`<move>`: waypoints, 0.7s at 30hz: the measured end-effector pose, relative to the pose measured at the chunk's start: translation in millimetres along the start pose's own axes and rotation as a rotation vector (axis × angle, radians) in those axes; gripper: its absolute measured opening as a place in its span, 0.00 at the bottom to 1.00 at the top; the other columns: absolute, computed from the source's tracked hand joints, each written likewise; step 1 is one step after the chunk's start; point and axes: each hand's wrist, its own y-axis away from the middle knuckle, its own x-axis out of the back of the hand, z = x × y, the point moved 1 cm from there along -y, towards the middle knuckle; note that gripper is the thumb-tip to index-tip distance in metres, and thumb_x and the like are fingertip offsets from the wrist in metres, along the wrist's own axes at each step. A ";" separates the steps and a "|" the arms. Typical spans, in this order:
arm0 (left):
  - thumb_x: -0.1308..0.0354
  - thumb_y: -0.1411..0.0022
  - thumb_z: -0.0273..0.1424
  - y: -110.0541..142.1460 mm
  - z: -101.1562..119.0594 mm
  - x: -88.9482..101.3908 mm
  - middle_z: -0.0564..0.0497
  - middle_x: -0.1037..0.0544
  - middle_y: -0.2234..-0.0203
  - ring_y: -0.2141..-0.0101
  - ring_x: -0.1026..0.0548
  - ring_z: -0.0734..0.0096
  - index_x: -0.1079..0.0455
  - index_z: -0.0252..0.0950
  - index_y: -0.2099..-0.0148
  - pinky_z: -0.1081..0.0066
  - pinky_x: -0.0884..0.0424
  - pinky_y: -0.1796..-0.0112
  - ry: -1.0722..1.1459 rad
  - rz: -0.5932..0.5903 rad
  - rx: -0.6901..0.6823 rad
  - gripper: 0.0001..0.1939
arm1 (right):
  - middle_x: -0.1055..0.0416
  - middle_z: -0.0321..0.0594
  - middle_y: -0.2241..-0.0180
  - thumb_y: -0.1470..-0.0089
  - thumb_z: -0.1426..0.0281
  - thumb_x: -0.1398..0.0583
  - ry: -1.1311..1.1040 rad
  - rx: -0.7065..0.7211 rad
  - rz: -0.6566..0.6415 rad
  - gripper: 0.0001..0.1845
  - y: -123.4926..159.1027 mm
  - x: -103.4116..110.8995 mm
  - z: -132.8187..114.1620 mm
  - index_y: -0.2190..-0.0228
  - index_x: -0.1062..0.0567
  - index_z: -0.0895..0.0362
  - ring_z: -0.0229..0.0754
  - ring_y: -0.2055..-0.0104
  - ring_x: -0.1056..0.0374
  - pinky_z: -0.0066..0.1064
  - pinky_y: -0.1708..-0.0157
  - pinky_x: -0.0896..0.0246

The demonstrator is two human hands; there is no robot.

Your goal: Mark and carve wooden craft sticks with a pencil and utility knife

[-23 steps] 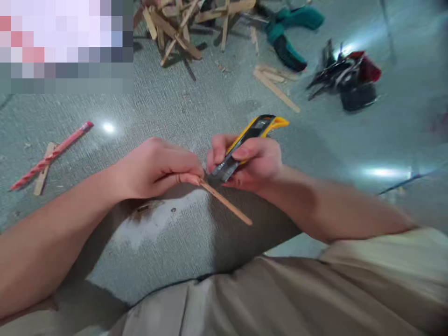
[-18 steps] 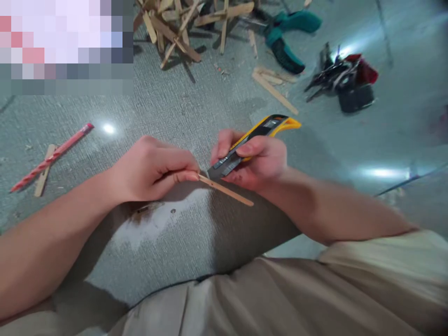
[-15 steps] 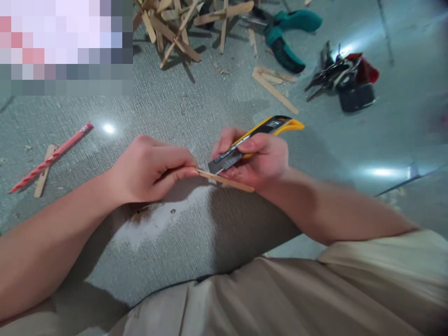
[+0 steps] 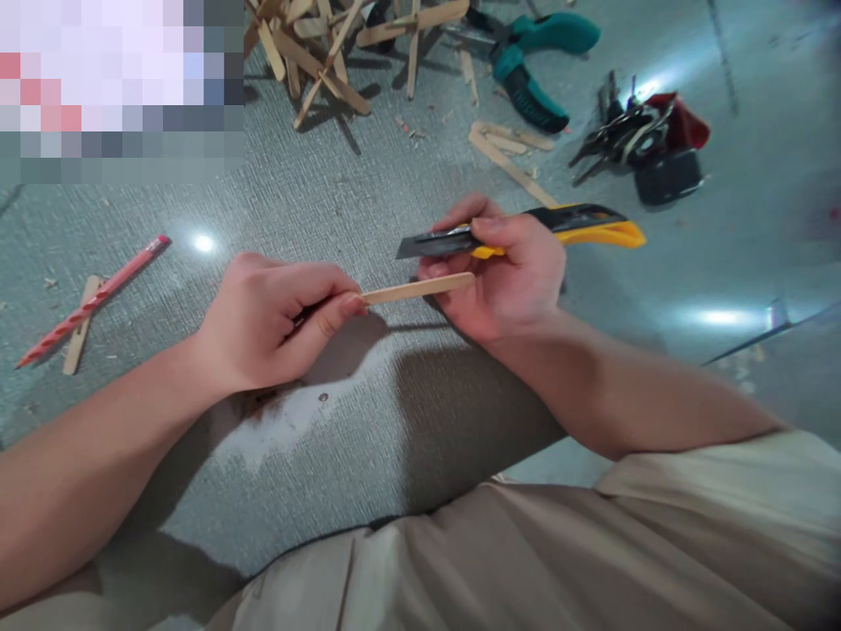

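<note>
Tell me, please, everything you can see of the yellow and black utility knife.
The utility knife has a slim, plastic-looking black body with yellow trim and a flat, dark grey, metal-looking blade with a slanted end. It runs almost straight across the view, blade pointing leftward in the picture. The right hand grips its middle, hiding part of the body. The blade shows just above the wooden stick, apart from it.

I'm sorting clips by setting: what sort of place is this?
Probably a makeshift craft workspace, though whether at home or in a workshop I can't tell: a utility knife in the right hand, a pile of wooden sticks and teal-handled pliers.
</note>
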 end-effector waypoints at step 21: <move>0.45 0.23 0.37 0.1 -1.2 -0.1 0.60 0.26 0.84 0.84 0.34 0.81 0.23 0.40 0.57 0.75 0.39 0.78 0.212 0.019 0.185 0.12 | 0.29 0.28 0.80 0.50 0.59 0.32 -0.041 0.063 -0.015 0.10 9.4 -13.0 0.9 0.69 0.24 0.50 0.35 0.77 0.31 0.25 0.80 0.41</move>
